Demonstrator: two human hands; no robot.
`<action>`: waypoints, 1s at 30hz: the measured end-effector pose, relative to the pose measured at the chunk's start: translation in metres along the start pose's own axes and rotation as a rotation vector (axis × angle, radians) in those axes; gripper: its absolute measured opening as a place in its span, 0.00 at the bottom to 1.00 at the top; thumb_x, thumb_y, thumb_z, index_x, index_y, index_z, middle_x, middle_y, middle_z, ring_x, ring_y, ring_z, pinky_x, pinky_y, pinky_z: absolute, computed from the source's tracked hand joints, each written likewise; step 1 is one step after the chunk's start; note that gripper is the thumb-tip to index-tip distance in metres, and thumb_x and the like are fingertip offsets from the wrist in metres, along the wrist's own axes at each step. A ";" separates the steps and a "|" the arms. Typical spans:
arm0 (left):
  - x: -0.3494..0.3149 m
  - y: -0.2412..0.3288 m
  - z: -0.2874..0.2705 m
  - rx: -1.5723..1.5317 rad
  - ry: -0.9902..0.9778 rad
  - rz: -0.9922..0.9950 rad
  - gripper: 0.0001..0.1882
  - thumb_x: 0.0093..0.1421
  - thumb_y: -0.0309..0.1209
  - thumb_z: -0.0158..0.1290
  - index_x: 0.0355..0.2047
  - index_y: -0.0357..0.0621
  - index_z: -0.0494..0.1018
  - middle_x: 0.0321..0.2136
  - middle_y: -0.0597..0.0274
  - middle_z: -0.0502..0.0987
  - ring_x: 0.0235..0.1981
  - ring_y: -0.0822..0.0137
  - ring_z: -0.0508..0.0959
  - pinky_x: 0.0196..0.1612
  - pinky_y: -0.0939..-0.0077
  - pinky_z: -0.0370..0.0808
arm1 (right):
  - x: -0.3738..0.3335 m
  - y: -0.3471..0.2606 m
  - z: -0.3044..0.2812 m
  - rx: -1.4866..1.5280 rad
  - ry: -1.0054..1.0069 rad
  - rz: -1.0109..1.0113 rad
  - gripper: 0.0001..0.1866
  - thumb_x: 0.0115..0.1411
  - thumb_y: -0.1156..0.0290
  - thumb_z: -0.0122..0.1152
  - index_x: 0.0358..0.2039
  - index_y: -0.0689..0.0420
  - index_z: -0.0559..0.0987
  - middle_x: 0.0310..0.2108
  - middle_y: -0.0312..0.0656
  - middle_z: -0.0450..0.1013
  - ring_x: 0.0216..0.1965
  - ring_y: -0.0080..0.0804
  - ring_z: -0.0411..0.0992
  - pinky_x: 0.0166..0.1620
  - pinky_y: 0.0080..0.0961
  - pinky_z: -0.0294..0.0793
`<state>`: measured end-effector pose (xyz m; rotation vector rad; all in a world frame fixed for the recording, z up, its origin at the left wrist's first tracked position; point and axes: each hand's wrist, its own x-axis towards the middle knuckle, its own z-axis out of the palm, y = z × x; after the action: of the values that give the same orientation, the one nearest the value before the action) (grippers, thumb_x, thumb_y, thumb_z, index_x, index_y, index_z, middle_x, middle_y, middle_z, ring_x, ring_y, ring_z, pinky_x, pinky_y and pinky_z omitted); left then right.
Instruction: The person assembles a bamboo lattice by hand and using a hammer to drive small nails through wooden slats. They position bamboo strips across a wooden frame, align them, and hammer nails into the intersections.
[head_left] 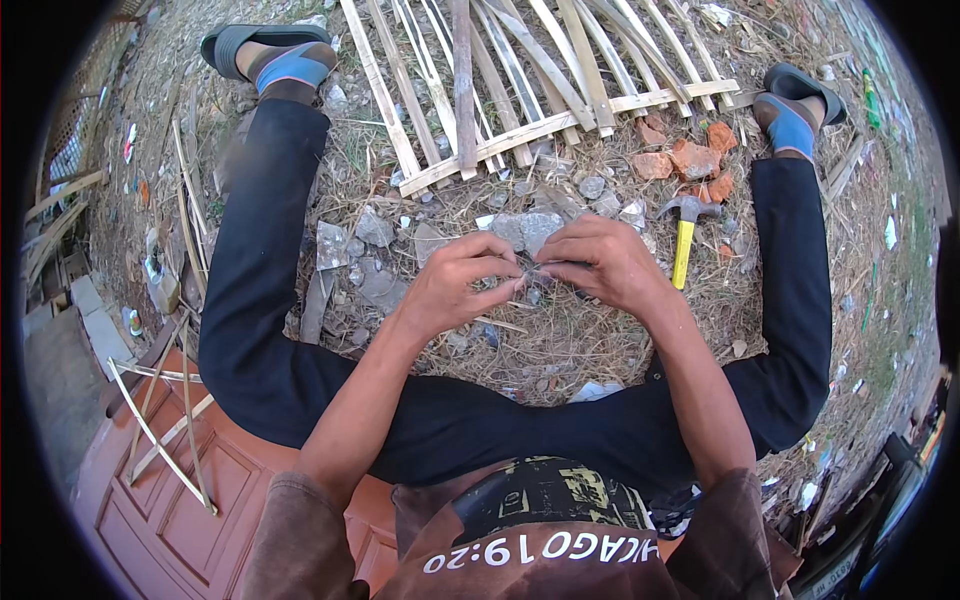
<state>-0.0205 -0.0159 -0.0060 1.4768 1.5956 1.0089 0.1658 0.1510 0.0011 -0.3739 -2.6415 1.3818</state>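
In the middle, my left hand (462, 284) and my right hand (606, 264) face each other just above the ground. Thumb and fingers of each are pinched together, almost meeting those of the other. Something thin and greyish shows between the fingertips, too small to make out. Right of my right hand, a claw hammer (684, 252) with a yellow handle lies on the ground. Beyond my hands lies a panel of wooden slats (510, 137) joined by a crosspiece. Grey stones (525, 231) lie just past my fingers.
Broken orange bricks (694, 158) lie beyond the hammer, near the slats. My black-trousered legs (262, 240) spread to both sides. Beneath me is a reddish panelled door (225, 500), with loose sticks (160, 420) on its left. Dry grass (580, 345) and litter cover the ground.
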 end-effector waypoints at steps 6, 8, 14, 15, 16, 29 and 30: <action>0.000 -0.002 0.004 0.017 0.087 0.010 0.12 0.52 0.22 0.66 0.38 0.39 0.82 0.37 0.59 0.79 0.38 0.66 0.80 0.42 0.73 0.77 | 0.001 0.011 0.004 0.136 0.026 0.042 0.08 0.55 0.70 0.69 0.34 0.58 0.85 0.32 0.43 0.81 0.36 0.42 0.79 0.40 0.35 0.77; 0.001 0.004 0.003 -0.038 0.089 -0.092 0.14 0.52 0.22 0.66 0.40 0.40 0.82 0.38 0.59 0.79 0.38 0.69 0.79 0.42 0.75 0.76 | -0.001 0.015 0.009 0.239 0.085 0.106 0.08 0.56 0.72 0.68 0.35 0.60 0.85 0.32 0.44 0.81 0.34 0.40 0.79 0.39 0.32 0.77; -0.001 -0.002 0.020 -0.221 0.225 -0.296 0.15 0.55 0.23 0.66 0.45 0.39 0.81 0.39 0.63 0.78 0.38 0.76 0.76 0.40 0.80 0.74 | -0.008 0.000 0.028 0.453 0.230 0.385 0.09 0.60 0.72 0.66 0.39 0.62 0.85 0.32 0.45 0.81 0.32 0.27 0.79 0.37 0.25 0.75; -0.001 -0.004 0.023 -0.254 0.245 -0.311 0.15 0.56 0.24 0.65 0.45 0.39 0.80 0.39 0.64 0.77 0.38 0.76 0.76 0.40 0.81 0.74 | -0.009 -0.001 0.034 0.481 0.270 0.389 0.09 0.61 0.72 0.66 0.39 0.62 0.85 0.32 0.44 0.82 0.32 0.26 0.78 0.37 0.25 0.75; -0.001 -0.007 0.026 -0.380 0.279 -0.341 0.15 0.57 0.24 0.65 0.45 0.38 0.80 0.39 0.65 0.77 0.38 0.77 0.76 0.40 0.81 0.73 | -0.011 -0.001 0.039 0.510 0.311 0.393 0.09 0.61 0.71 0.66 0.39 0.63 0.85 0.32 0.44 0.82 0.33 0.26 0.78 0.37 0.25 0.75; 0.003 0.025 0.061 -0.930 0.510 -0.583 0.15 0.65 0.34 0.59 0.46 0.34 0.79 0.40 0.63 0.77 0.34 0.77 0.75 0.37 0.84 0.73 | 0.000 -0.061 0.097 1.095 0.798 0.672 0.14 0.67 0.65 0.61 0.42 0.64 0.83 0.26 0.31 0.74 0.24 0.15 0.64 0.28 0.14 0.63; 0.003 0.027 0.059 -1.013 0.487 -0.609 0.16 0.66 0.34 0.59 0.47 0.34 0.79 0.39 0.64 0.78 0.33 0.76 0.75 0.37 0.83 0.72 | 0.001 -0.064 0.101 1.153 0.833 0.664 0.14 0.67 0.65 0.61 0.42 0.65 0.83 0.25 0.31 0.74 0.24 0.15 0.64 0.28 0.15 0.63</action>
<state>0.0437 -0.0081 -0.0072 0.0555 1.3296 1.5133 0.1317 0.0366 -0.0042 -1.2884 -0.8460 1.9966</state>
